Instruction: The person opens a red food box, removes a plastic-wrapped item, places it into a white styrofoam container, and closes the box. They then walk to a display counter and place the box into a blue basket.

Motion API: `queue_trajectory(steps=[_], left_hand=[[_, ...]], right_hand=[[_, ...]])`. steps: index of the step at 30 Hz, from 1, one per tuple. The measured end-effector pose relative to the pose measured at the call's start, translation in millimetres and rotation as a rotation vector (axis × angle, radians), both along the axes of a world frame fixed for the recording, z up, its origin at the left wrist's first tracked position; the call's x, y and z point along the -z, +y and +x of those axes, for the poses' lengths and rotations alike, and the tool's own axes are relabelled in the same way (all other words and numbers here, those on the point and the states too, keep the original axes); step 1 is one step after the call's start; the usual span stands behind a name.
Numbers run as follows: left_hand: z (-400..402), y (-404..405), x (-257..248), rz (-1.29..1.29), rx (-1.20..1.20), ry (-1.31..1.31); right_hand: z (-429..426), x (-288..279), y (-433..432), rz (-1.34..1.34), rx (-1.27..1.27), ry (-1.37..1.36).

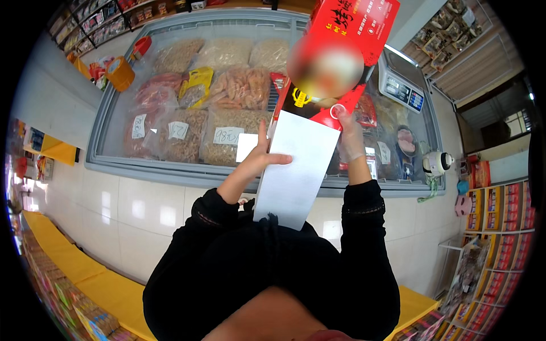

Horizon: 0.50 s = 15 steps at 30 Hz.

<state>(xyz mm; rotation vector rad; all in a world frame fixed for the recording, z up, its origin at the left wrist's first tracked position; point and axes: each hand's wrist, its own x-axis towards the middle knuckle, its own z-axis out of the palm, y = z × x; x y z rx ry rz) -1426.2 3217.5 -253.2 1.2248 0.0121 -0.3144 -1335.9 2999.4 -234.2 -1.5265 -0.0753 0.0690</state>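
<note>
A long carton, partly a red printed sleeve and partly a plain white box, slants from above the freezer down to my waist. My left hand grips the white part's left edge, its thumb lying on the upper face. On the right, my right hand, in a clear thin glove, holds the carton where red meets white. The box hides some of its fingers. Under the carton stands a glass-topped chest freezer, with bags of dried seafood showing through the lid.
A digital scale rests on the freezer's right part, and a small white device is at its right front corner. Orange tape rolls lie at the left rim. Yellow-topped counters are behind me; stocked shelves stand to the right.
</note>
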Motion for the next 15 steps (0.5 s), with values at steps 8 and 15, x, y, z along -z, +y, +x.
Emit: queue_trajectory(steps=[8,15], left_hand=[[7,9,4,0.204,0.205,-0.199],[74,39,9,-0.193,-0.118,-0.151]], right_hand=[[-1,5,10,0.228,0.075,-0.041],[5,9,9,-0.056,0.047,-0.064]])
